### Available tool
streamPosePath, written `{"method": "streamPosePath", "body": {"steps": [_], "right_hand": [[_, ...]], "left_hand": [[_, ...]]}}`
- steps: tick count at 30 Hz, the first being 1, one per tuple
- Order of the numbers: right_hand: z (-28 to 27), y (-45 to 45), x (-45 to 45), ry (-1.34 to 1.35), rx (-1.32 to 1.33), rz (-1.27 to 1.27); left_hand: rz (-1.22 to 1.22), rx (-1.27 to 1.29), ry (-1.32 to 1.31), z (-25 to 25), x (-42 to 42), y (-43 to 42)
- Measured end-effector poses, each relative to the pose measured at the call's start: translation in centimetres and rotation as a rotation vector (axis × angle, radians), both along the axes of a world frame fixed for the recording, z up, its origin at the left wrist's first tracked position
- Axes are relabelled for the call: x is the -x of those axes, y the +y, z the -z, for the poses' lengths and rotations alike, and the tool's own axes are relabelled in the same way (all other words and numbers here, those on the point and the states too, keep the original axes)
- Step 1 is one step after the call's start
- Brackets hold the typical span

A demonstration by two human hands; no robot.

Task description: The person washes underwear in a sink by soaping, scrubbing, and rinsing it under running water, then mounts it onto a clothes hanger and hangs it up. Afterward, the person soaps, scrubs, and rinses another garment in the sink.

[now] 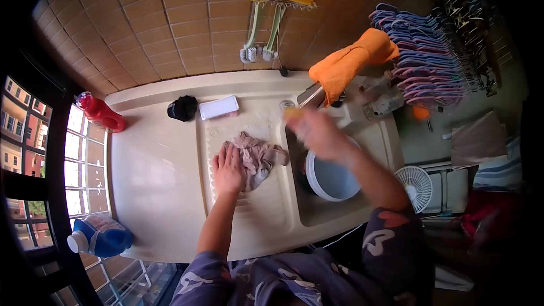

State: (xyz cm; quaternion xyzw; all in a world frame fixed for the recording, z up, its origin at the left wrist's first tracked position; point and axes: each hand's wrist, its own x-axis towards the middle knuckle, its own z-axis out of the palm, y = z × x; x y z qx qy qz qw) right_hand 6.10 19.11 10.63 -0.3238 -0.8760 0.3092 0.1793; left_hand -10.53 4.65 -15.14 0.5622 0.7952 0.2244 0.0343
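My left hand (228,169) lies flat with its fingers spread on the left part of a wet, crumpled pinkish-grey cloth (258,161). The cloth rests on the ribbed washboard area of the pale sink counter (156,181). Over the left edge of the basin, my right hand (317,132) is blurred by motion, with its fingers closed round a small yellow thing (293,114) that is too smeared to name. Below that hand, a white bucket (334,178) stands in the basin. An orange cloth (354,62) hangs over the tap area.
Behind the washboard sit a white brush (220,107) and a black object (182,108). A red bottle (101,113) and a blue jug (102,235) stand at the left. Brushes (260,34) hang on the wall; hangers (422,56) and a fan (414,188) are at right.
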Motion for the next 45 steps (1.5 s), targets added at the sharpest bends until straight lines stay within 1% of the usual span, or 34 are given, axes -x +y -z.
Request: {"method": "streamPosePath", "body": {"steps": [1, 2, 3, 4, 5, 6, 7, 8, 9, 10, 11, 12, 13, 15, 16, 18, 20, 21, 22, 24, 25, 27, 28, 29, 30, 32, 33, 35, 36, 39, 40, 42, 44, 45], "right_hand": [[5.4, -0.1, -1.6, -0.122, 0.126, 0.058], [9.2, 0.3, -2.6, -0.244, 0.15, 0.115], [13.2, 2.0, -3.5, -0.182, 0.132, 0.145], [17.1, 4.4, -4.1, -0.22, 0.105, 0.363], [18.0, 7.1, -3.8, -0.407, 0.102, 0.469], [20.8, 9.8, -4.0, -0.344, 0.105, 0.629], [21.2, 10.9, -3.3, -0.195, 0.014, 0.751], [24.6, 13.4, -4.1, -0.05, -0.333, 0.628], [25.3, 14.4, -4.0, -0.127, -0.257, 0.617], [37.0, 20.9, -6.0, -0.21, -0.491, 0.581], [32.0, 17.9, -4.0, -0.043, -0.326, 0.602], [31.2, 15.8, -2.9, -0.047, -0.307, 0.61], [30.7, 13.9, -2.0, -0.149, -0.305, 0.658], [23.3, 4.5, 0.9, -0.193, -0.237, 0.598], [25.1, -0.9, 2.0, 0.037, -0.342, 0.563], [24.7, -9.6, 4.8, 0.048, -0.377, 0.405], [26.4, -8.8, 8.3, -0.234, -0.316, 0.493], [25.6, -5.9, 10.1, -0.186, -0.325, 0.55], [25.7, -2.5, 11.8, -0.11, -0.369, 0.577], [26.3, -0.2, 12.7, 0.009, -0.386, 0.432], [26.7, -2.0, 11.3, -0.01, -0.368, 0.45], [26.7, -5.3, 7.9, 0.302, -0.282, 0.279], [27.5, -6.7, 5.3, 0.333, -0.166, 0.246], [26.8, -7.1, 4.4, 0.327, -0.215, 0.195], [25.8, -7.5, 3.9, 0.319, -0.264, 0.139], [26.5, -4.4, 7.2, 0.155, -0.361, 0.213], [28.8, -1.5, 9.2, 0.069, -0.507, 0.244], [27.2, 1.3, 12.6, 0.006, -0.591, 0.448], [27.9, -0.2, 11.7, -0.018, -0.572, 0.452], [28.5, -5.3, 7.7, 0.136, -0.291, 0.373], [27.8, -6.0, 6.5, 0.125, -0.294, 0.378], [26.8, -6.9, 5.5, 0.203, -0.468, 0.211], [28.4, -2.0, 8.7, -0.101, -0.477, 0.248], [28.0, 0.8, 10.5, -0.163, -0.485, 0.276]], "left_hand": [[0.002, 0.003, 0.002, 0.1, 0.0, -0.1], [-0.003, 0.003, 0.006, 0.1, 0.0, 0.0], [-0.013, 0.0, 0.0, 0.1, 0.0, 0.5], [-0.013, 0.0, 0.005, 0.1, 0.2, 0.6], [-0.008, 0.012, 0.009, 0.2, 0.0, 0.2], [-0.014, 0.036, 0.008, 0.1, -0.1, -0.1], [-0.011, 0.027, 0.004, -0.2, -0.1, 0.1], [-0.01, 0.02, 0.002, -0.1, 0.0, 0.3], [-0.012, 0.004, -0.011, 0.2, 0.0, 0.4], [-0.017, 0.032, -0.009, 0.4, -0.1, 0.3], [-0.02, 0.017, 0.008, 0.5, -0.1, 0.5], [-0.016, -0.001, 0.024, 0.6, 0.0, 0.5], [-0.007, 0.031, 0.034, 0.8, 0.0, 0.4], [-0.049, 0.045, 0.046, 0.0, -0.4, 0.4], [-0.104, 0.039, 0.065, -0.4, -0.4, 0.3], [-0.149, 0.051, 0.039, 1.1, -0.3, 0.2], [-0.286, 0.161, 0.002, 2.4, -0.2, 0.2], [-0.252, 0.325, 0.0, 0.9, -0.3, 0.5], [-0.218, 0.315, 0.057, 1.0, -0.5, 0.8], [-0.201, 0.327, -0.003, 0.1, -0.8, 1.6], [-0.179, 0.349, -0.008, 0.0, -1.0, 0.8], [-0.017, 0.424, 0.075, -0.3, -0.3, 1.6], [-0.008, 0.418, 0.07, -0.2, -0.3, 2.3], [-0.02, 0.37, 0.059, 0.1, -0.4, 2.2], [-0.036, 0.322, 0.044, 0.6, -0.6, 2.1], [-0.012, 0.234, 0.131, 2.7, 0.0, 2.2], [-0.02, 0.233, 0.103, 2.6, -0.2, 2.6], [-0.021, 0.287, 0.097, 2.6, -0.6, 2.8], [-0.008, 0.31, 0.082, 2.2, -0.8, 2.3], [0.036, 0.376, 0.038, 0.5, -0.5, 2.6], [0.045, 0.375, 0.03, 0.9, -0.5, 2.7], [0.063, 0.324, 0.086, 2.1, -0.3, 2.4], [0.049, 0.359, 0.049, 1.3, -0.4, 2.8], [0.029, 0.395, 0.006, 0.9, -0.4, 3.3]]}}
